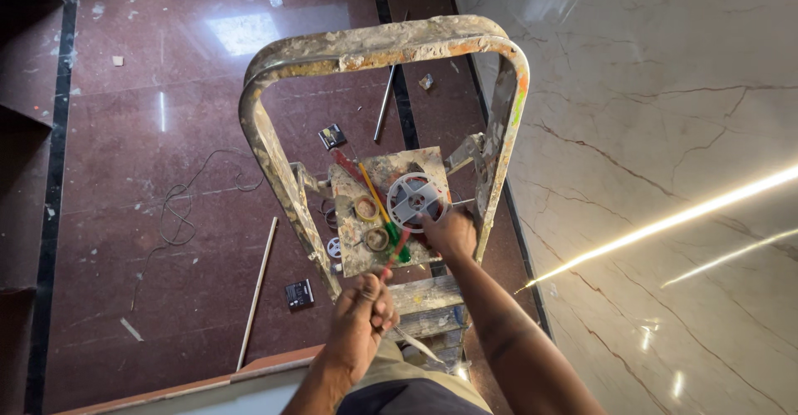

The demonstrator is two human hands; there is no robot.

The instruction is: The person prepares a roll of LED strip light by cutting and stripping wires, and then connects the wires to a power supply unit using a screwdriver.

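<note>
I look down from a paint-spattered stepladder at its top tray. On the tray lie a grey plastic reel, two tape rolls, and screwdrivers with red, yellow and green handles. My right hand rests on the lower right edge of the reel. My left hand is closed around a red-handled tool near the tray's front edge, with a thin pale strip trailing below it.
A glossy marble wall with lit strips rises at the right. Far below, the red stone floor holds a loose cable, a long rod, a metal tube, two small dark boxes and debris.
</note>
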